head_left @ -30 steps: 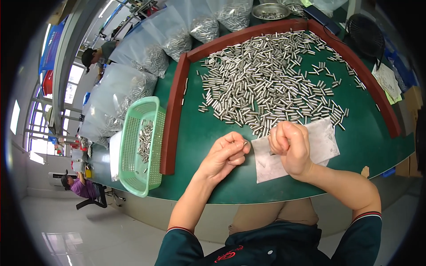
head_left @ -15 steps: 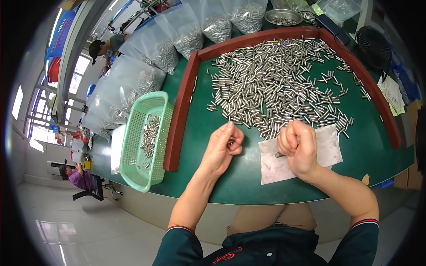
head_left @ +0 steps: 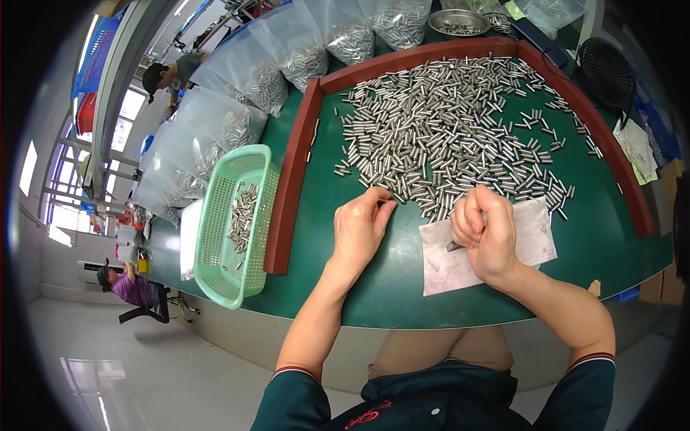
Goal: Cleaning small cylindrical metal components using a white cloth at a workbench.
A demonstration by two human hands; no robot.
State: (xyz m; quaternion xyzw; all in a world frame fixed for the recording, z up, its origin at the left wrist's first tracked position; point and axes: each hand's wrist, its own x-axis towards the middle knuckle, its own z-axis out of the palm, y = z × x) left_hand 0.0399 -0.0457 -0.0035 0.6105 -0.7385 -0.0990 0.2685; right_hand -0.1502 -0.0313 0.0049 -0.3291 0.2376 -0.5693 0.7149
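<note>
A wide heap of short metal pins (head_left: 431, 136) covers the green table in front of me. At the heap's near edge my left hand (head_left: 357, 226) is palm down, thumb and forefinger slightly apart beside the closest pins; its other fingers are hidden beneath. My right hand (head_left: 487, 233) is closed in a fist above a pale, stained cloth (head_left: 442, 271). From under its curled fingers a small grey metal piece (head_left: 453, 246) pokes out; the rest of it is covered by the fist.
A reddish-brown wooden frame (head_left: 291, 194) borders the heap. On the left stands a green plastic basket (head_left: 205, 248) holding pins. Several clear bags of pins (head_left: 302, 61), a metal bowl (head_left: 460, 16) and a black fan (head_left: 606, 72) line the back. Two people sit at the far left.
My left hand has turned palm down from a curled, thumb-up pose, and its fingers now reach the heap's edge. The right fist has barely moved.
</note>
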